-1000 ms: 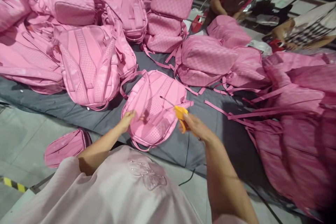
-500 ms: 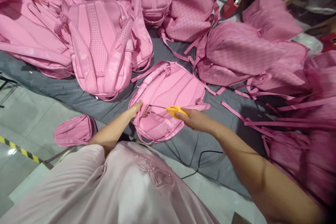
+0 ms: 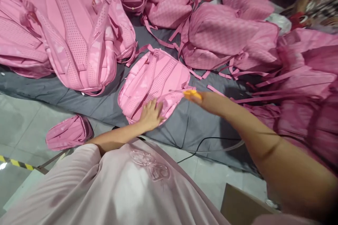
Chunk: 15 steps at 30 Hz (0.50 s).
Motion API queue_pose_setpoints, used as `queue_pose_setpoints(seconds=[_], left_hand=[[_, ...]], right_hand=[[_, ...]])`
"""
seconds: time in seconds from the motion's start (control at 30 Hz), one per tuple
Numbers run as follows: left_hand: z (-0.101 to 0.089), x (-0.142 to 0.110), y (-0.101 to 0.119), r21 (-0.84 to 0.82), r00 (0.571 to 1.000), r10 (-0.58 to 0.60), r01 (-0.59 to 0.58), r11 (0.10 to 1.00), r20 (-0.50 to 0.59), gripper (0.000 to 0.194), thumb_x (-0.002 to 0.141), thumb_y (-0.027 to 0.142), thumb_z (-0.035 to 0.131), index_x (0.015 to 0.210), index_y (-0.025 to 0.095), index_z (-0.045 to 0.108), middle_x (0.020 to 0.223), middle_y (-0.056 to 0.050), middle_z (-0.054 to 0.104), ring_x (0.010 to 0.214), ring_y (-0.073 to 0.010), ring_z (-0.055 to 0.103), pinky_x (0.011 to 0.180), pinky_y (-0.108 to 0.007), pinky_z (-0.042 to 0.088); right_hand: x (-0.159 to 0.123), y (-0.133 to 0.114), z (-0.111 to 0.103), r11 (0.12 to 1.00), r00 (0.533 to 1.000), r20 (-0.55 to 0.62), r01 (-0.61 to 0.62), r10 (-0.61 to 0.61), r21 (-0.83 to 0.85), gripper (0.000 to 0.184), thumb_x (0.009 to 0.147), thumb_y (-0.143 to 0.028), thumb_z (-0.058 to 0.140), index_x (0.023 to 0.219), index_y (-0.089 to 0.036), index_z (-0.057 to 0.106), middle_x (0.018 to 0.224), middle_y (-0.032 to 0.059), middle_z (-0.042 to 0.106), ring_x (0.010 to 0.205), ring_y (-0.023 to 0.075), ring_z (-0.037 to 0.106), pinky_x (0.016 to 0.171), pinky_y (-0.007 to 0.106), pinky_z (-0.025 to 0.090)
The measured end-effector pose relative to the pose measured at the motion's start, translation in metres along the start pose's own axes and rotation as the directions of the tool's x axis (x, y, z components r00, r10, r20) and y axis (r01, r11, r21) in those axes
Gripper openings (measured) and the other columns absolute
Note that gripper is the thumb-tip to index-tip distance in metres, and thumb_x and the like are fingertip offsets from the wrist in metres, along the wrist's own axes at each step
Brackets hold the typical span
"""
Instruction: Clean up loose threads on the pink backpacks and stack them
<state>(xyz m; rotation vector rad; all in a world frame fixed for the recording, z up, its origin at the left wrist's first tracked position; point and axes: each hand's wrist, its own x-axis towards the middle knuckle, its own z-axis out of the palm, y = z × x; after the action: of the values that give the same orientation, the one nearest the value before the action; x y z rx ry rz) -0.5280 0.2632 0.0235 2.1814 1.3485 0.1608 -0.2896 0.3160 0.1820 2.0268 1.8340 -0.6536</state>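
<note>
A pink backpack [image 3: 158,77] lies on the dark grey cloth in front of me, with its padded back panel and shoulder straps facing up. Spread over its near edge, the fingers of my left hand [image 3: 151,115] rest on the fabric without gripping it. My right hand [image 3: 208,101] is closed round a yellow-handled tool [image 3: 192,94] at the backpack's right side. From the handle a thin, blurred rod points left over the pack; its exact kind does not show.
More pink backpacks [image 3: 76,35] crowd the table's far side, and others [image 3: 229,38] lie to the right with loose straps. A small pink bag [image 3: 69,133] is at lower left. A black cable [image 3: 200,147] hangs by the cloth's front edge. Another person's arm shows at top right.
My left hand has left the backpack's left edge and now lies spread on its near part. The yellow-handled tool has moved right and up with my right hand. The view has shifted.
</note>
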Motion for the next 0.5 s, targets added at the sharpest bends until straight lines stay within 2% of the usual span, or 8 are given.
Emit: queue_pose_setpoints(seconds=[0.07,0.1,0.2,0.27,0.33,0.4,0.43,0.5], left_hand=[[0.016,-0.001,0.017,-0.026,0.993,-0.005,0.008,1.000,0.116,0.089,0.082,0.047,0.071,0.156,0.016,0.030,0.162,-0.021,0.023,0.144,-0.0407,0.028,0.115,-0.057,0.029],[0.024,-0.001,0.022,-0.064,0.990,-0.034,0.043,0.997,0.135,0.088,0.080,0.039,0.074,0.154,0.014,0.033,0.160,-0.023,0.027,0.143,-0.0419,0.030,0.115,-0.059,0.029],[0.036,0.004,0.021,-0.281,0.987,-0.129,0.151,0.948,0.096,0.072,0.082,0.017,0.067,0.150,0.014,0.041,0.155,-0.023,0.036,0.142,-0.0424,0.032,0.116,-0.061,0.028],[0.036,0.008,0.013,-0.430,0.982,-0.176,0.190,0.883,0.072,0.062,0.084,0.013,0.062,0.144,0.017,0.049,0.151,-0.020,0.044,0.142,-0.0401,0.035,0.117,-0.059,0.028],[0.032,0.012,0.001,-0.529,0.974,-0.213,0.222,0.819,0.080,0.045,0.089,0.019,0.058,0.135,0.019,0.058,0.138,-0.017,0.058,0.134,-0.0348,0.048,0.113,-0.052,0.037],[0.028,0.013,-0.013,-0.616,0.955,-0.271,0.285,0.735,0.119,0.033,0.098,0.028,0.046,0.125,0.018,0.062,0.113,-0.014,0.071,0.113,-0.0279,0.066,0.098,-0.045,0.052],[0.027,0.013,-0.019,-0.650,0.941,-0.303,0.324,0.687,0.149,0.035,0.101,0.030,0.037,0.121,0.016,0.062,0.100,-0.013,0.073,0.099,-0.0256,0.071,0.087,-0.041,0.057],[0.028,0.010,-0.028,-0.690,0.910,-0.359,0.395,0.606,0.206,0.043,0.104,0.030,0.024,0.119,0.013,0.061,0.081,-0.011,0.072,0.078,-0.0235,0.073,0.070,-0.038,0.059]], right_hand=[[-0.020,-0.003,0.006,1.000,0.977,0.214,0.010,-0.012,0.010,0.049,0.100,-0.051,0.046,0.118,-0.012,0.070,0.105,0.0173,0.072,0.087,0.0239,0.066,0.080,0.034,0.041],[-0.029,-0.002,0.007,1.000,0.965,0.262,-0.010,0.009,0.002,0.046,0.101,-0.049,0.046,0.120,-0.014,0.069,0.104,0.0152,0.072,0.083,0.0219,0.065,0.079,0.033,0.041],[-0.047,0.008,0.006,0.984,0.970,0.175,-0.158,0.170,-0.080,0.052,0.102,-0.049,0.042,0.126,-0.009,0.065,0.093,0.0150,0.071,0.066,0.0151,0.061,0.073,0.031,0.040],[-0.052,0.016,0.003,0.969,0.958,0.148,-0.237,0.245,-0.071,0.056,0.103,-0.048,0.037,0.129,-0.006,0.061,0.080,0.0108,0.067,0.053,0.0103,0.054,0.066,0.029,0.039],[-0.056,0.018,0.000,0.979,0.937,0.305,-0.197,0.170,0.058,0.052,0.104,-0.046,0.034,0.129,-0.008,0.059,0.068,0.0034,0.060,0.045,0.0090,0.048,0.057,0.024,0.038],[-0.058,0.018,-0.001,0.973,0.904,0.421,-0.156,0.070,0.172,0.047,0.104,-0.045,0.035,0.129,-0.014,0.058,0.062,-0.0013,0.054,0.043,0.0106,0.045,0.051,0.023,0.037],[-0.058,0.017,-0.001,0.974,0.919,0.385,-0.156,0.083,0.163,0.045,0.103,-0.045,0.036,0.130,-0.016,0.058,0.061,-0.0014,0.054,0.043,0.0118,0.046,0.050,0.024,0.038],[-0.056,0.017,-0.002,0.976,0.965,0.174,-0.209,0.195,0.067,0.047,0.103,-0.047,0.036,0.129,-0.015,0.058,0.066,0.0016,0.058,0.047,0.0136,0.050,0.055,0.026,0.041]])
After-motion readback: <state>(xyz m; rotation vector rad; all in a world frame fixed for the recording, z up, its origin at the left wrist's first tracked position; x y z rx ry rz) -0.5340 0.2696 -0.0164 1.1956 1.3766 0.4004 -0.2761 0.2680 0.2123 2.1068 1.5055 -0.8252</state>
